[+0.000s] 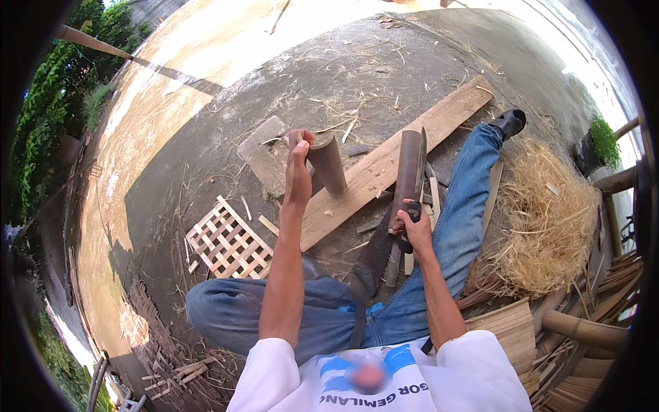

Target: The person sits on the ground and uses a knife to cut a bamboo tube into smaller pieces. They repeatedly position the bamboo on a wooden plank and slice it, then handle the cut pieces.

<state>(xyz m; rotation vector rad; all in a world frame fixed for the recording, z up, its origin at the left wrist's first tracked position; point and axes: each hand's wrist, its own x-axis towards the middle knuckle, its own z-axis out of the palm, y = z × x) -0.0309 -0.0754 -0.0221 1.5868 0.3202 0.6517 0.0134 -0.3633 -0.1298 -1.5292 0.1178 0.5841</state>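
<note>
My left hand [300,161] is closed at the upper end of a short brown length of bamboo [328,167]. That piece stands nearly upright, its lower end on a long wooden plank [446,117]. Farther right, my right hand [415,232] is wrapped round the black handle of a machete [410,165]. Its broad brownish blade points away from me, tip up, over the plank and apart from the bamboo. Part of the handle is hidden by my fingers.
A woven bamboo lattice [228,242] lies left of my bent left leg. A flat stone slab [263,147] sits beyond the plank. Right of my outstretched leg are a heap of pale shavings [546,223], a slatted panel [504,329] and a bamboo pole [583,328]. Scraps litter the concrete.
</note>
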